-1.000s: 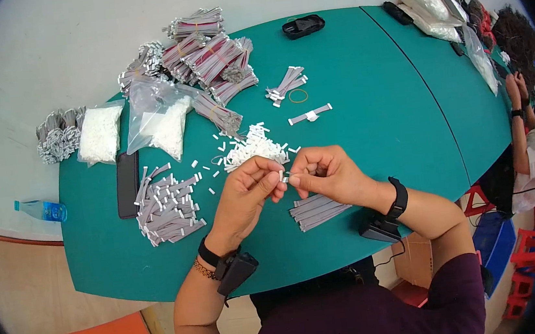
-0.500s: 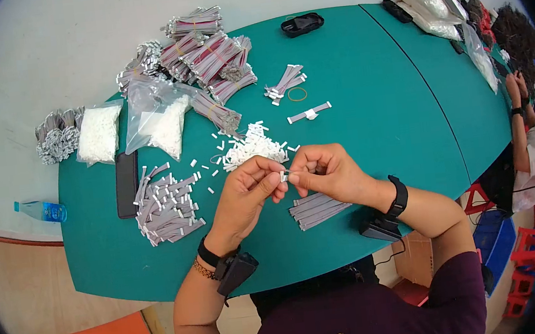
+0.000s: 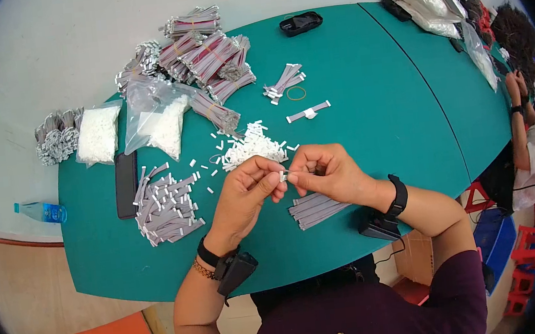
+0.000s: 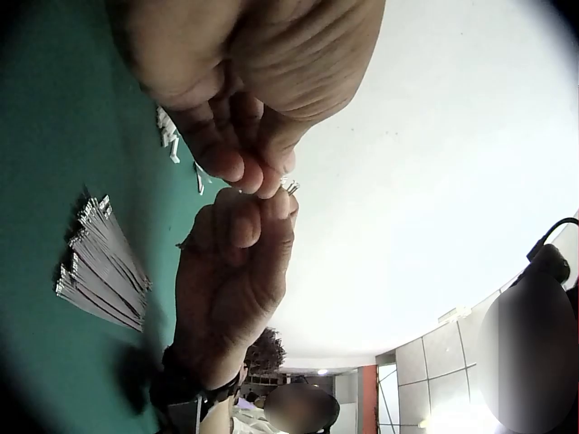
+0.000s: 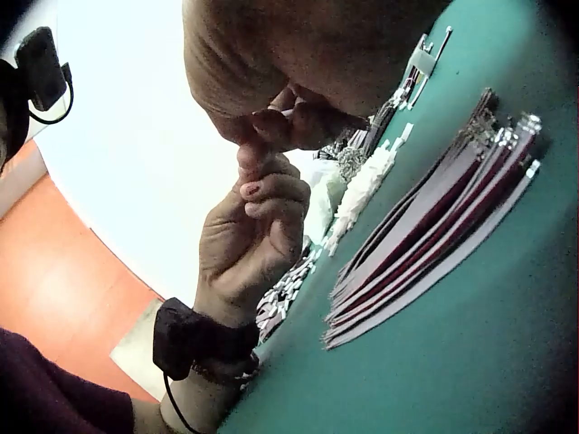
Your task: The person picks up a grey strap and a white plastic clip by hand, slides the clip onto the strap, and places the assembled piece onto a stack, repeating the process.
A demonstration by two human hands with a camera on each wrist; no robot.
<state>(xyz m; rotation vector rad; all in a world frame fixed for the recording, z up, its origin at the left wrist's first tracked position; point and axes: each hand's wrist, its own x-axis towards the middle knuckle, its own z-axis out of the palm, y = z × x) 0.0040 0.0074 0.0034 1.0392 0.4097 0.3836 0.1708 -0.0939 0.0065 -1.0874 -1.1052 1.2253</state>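
Observation:
Above the table's near half, both hands meet fingertip to fingertip in the head view. The left hand (image 3: 244,192) pinches a small white connector housing (image 3: 283,176) between thumb and forefinger. Opposite it, the right hand (image 3: 330,173) pinches a short grey ribbon cable, mostly hidden by the fingers; thin metal ends (image 4: 293,188) show at its fingertips in the left wrist view. Just beyond the hands lies a heap of loose white connector housings (image 3: 253,146). Grey ribbon cables (image 3: 316,211) lie side by side below the right hand. Left of the left hand is a pile of white-ended cables (image 3: 169,207).
Rubber-banded cable bundles (image 3: 210,55) are stacked at the back, beside plastic bags of white housings (image 3: 100,135). A dark flat case (image 3: 127,185) lies at left, a black pouch (image 3: 301,24) at the far edge. Another person's arm (image 3: 518,121) is at right.
The fingertips have drawn slightly closer around the white connector housing. Both hands otherwise keep their place and grip.

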